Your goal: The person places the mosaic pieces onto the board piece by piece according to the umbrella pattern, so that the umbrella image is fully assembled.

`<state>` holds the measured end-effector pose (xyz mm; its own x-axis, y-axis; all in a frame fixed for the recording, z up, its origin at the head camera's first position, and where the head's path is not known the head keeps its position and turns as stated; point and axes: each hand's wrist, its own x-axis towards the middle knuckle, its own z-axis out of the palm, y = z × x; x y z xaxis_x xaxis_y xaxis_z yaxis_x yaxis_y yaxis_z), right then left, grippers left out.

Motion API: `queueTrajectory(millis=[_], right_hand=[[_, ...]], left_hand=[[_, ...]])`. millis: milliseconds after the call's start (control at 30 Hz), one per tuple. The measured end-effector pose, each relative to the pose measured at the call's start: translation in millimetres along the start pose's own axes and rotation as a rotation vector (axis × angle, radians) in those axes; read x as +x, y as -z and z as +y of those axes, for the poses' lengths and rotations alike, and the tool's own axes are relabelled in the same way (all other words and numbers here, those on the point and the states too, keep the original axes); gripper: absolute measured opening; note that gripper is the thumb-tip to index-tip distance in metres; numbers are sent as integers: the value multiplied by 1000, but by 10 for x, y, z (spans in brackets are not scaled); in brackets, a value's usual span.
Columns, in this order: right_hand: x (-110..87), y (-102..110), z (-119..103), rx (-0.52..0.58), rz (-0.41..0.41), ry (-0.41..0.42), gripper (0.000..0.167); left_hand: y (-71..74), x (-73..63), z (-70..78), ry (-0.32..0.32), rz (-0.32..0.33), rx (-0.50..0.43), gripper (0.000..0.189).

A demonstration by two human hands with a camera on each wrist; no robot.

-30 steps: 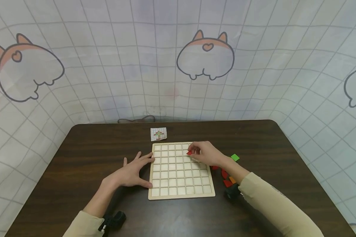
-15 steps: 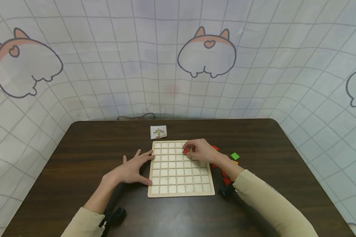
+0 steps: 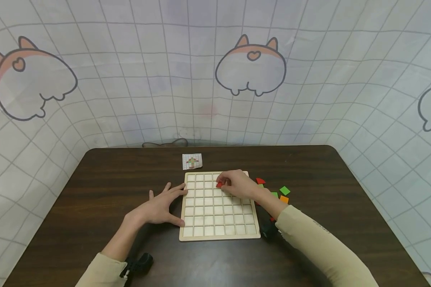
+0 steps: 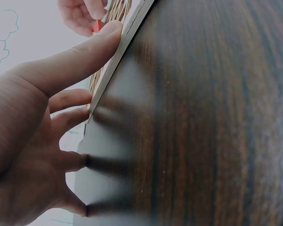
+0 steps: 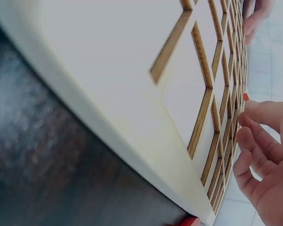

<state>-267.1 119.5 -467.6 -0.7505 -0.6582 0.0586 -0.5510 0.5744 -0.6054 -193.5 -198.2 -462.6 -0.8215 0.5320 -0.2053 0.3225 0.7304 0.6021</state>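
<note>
A pale wooden grid board (image 3: 209,221) lies flat on the dark table. My left hand (image 3: 159,208) rests at its left edge with spread fingers; in the left wrist view the thumb (image 4: 92,56) presses on the rim and two fingertips touch the tabletop. Over the upper right part of the board, my right hand (image 3: 238,184) pinches a small red piece (image 3: 219,185) between thumb and fingertips. That red piece (image 5: 245,97) shows only as a sliver in the right wrist view. Whether it touches the board I cannot tell.
Loose red, green and orange pieces lie right of the board, among them a green square (image 3: 285,190), an orange square (image 3: 284,199) and a red piece (image 3: 260,181); the right forearm hides some. A patterned card (image 3: 192,161) lies behind the board.
My right hand has moved left across the board with the red piece in its fingers, uncovering more loose pieces on the right. My left hand has stayed at the board's edge.
</note>
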Motion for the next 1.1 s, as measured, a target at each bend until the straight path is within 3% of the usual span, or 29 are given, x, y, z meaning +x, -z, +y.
queueTrajectory(millis=[333,1100], right_hand=[[61,-12,-44,-74,-3,30,17],[96,-34,-11,-32,29,80,17]], left_hand=[[16,8,-1,1,0,5,99],[16,11,30,9,1,12,98]])
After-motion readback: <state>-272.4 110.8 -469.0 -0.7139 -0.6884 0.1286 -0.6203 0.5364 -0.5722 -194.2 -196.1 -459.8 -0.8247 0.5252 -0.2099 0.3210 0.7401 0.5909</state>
